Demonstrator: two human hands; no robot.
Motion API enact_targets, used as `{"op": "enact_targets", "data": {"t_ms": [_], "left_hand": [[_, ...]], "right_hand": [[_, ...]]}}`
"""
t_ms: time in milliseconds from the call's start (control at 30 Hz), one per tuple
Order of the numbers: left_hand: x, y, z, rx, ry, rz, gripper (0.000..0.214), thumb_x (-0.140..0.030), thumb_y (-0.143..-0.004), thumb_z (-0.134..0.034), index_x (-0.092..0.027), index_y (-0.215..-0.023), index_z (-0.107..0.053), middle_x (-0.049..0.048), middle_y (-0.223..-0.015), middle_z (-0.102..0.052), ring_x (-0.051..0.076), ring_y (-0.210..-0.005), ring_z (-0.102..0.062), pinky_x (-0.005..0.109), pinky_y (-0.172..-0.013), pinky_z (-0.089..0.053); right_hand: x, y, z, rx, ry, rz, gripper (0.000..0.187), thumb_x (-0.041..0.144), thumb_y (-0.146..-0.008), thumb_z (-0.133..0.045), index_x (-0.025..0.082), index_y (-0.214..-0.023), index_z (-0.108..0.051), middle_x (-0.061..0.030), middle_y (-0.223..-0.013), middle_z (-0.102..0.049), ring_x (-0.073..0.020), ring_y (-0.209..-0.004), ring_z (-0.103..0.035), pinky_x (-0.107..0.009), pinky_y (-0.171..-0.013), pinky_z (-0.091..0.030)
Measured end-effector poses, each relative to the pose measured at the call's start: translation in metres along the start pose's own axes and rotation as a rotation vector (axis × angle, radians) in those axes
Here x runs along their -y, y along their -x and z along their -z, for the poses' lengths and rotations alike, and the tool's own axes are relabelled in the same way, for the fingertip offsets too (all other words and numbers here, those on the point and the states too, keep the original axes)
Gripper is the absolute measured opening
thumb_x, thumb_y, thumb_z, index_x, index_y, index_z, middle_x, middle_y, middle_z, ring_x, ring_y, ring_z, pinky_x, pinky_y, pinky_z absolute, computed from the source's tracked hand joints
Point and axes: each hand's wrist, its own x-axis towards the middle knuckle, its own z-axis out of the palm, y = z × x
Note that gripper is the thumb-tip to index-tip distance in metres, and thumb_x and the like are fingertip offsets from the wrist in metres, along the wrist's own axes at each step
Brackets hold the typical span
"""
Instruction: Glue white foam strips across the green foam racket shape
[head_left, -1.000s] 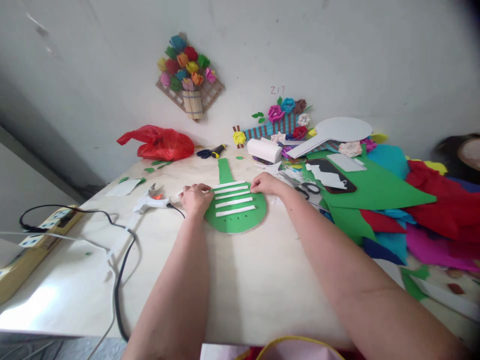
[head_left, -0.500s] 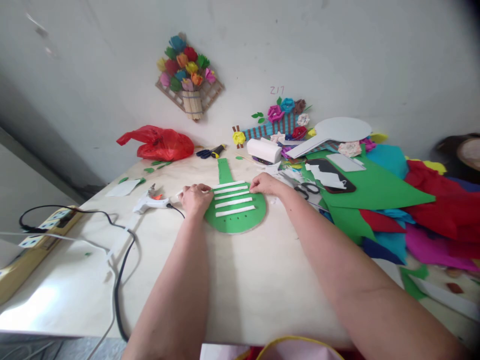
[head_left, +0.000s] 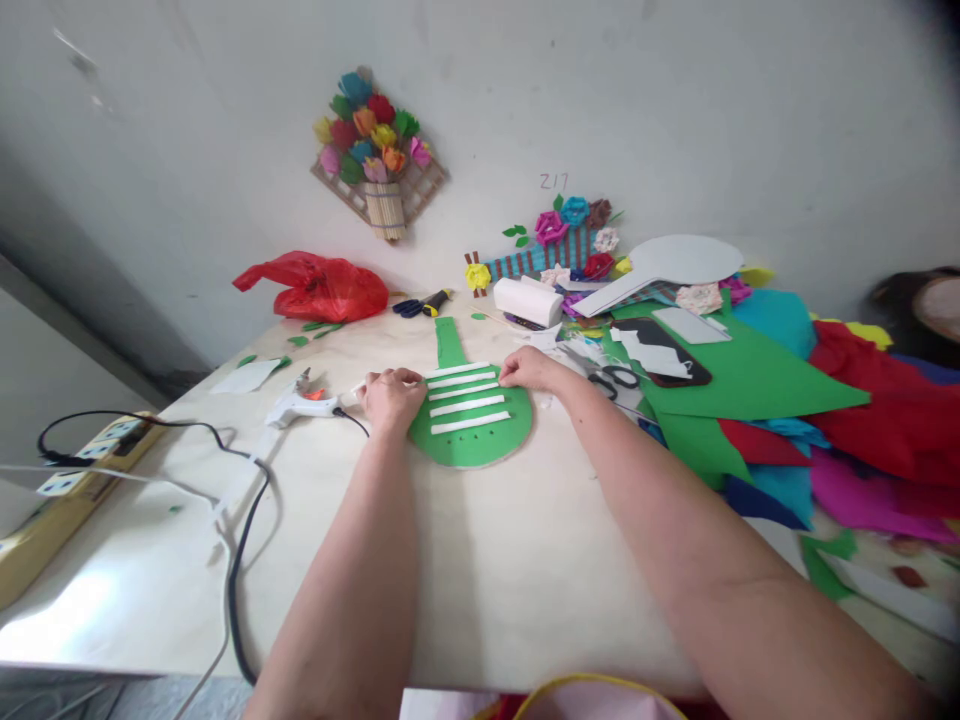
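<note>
A green paddle-shaped cutout (head_left: 469, 448) lies flat, its narrow handle pointing away from me. Several white paper strips (head_left: 469, 404) run across its round part in roughly parallel rows. At the left edge, my left hand (head_left: 393, 398) is closed, fingertips at the end of one upper strip. My right hand (head_left: 531, 369) pinches at the right end of the strips. The fingertips partly hide those ends. Just left of my left hand rests a white glue gun (head_left: 300, 405) with its cord trailing.
A yellow power strip (head_left: 82, 480) with cables lies at the left. Behind are a red plastic bag (head_left: 322, 287), pliers (head_left: 424, 303) and a white roll (head_left: 527, 301). To the right are scissors (head_left: 615, 380), a phone (head_left: 694, 372), green sheets (head_left: 765, 375) and coloured paper (head_left: 877, 400).
</note>
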Motion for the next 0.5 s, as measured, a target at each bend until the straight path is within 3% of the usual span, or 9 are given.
{"op": "enact_targets", "data": {"t_ms": [500], "left_hand": [[-0.0003,0.0008,0.0011,0.001,0.004,-0.004,0.021,-0.034,-0.063,-0.053,-0.029,-0.076,-0.068,0.0024,-0.094,-0.066,0.026,-0.104,-0.045,0.042,-0.089,-0.028]], "right_hand": [[-0.0002,0.0006,-0.0002,-0.003,-0.002,-0.001,0.014,0.010,-0.060,-0.062,0.010,-0.071,-0.070,-0.0024,-0.064,-0.067,-0.0098,-0.058,-0.056,-0.017,-0.057,-0.041]]}}
